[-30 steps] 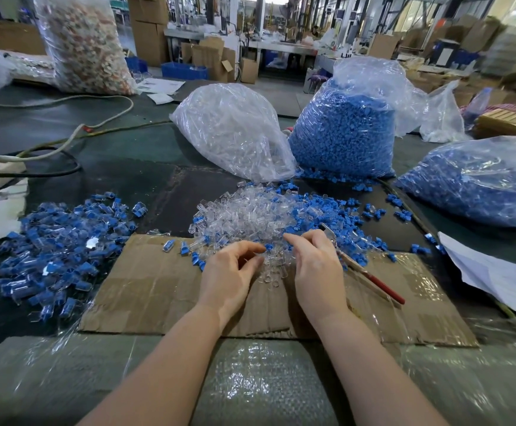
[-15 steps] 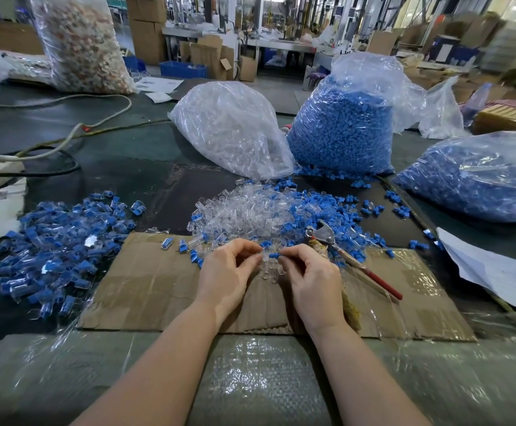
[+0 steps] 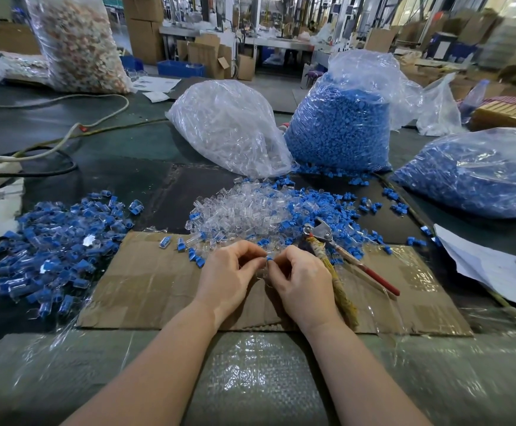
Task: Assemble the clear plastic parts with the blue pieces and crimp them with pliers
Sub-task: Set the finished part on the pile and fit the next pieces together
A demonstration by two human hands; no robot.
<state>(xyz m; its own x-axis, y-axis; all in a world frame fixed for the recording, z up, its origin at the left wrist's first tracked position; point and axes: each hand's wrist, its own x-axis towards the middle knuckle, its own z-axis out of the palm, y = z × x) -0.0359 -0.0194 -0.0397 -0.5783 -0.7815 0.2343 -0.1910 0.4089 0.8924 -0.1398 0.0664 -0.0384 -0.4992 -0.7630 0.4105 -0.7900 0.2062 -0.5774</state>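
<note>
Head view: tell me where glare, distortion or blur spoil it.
Head view: wide-angle bending bows the table's far edge and stretches the forearms; glare streaks the plastic film up front and the clear bag; the hall behind is soft; the blue piece pinched between left hand and right hand is tiny.

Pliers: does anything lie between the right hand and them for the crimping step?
Nothing visible does. The pliers lie on the cardboard sheet directly beside the right hand, their wrapped handle against it. Both the right hand and the left hand pinch a small blue piece.
</note>
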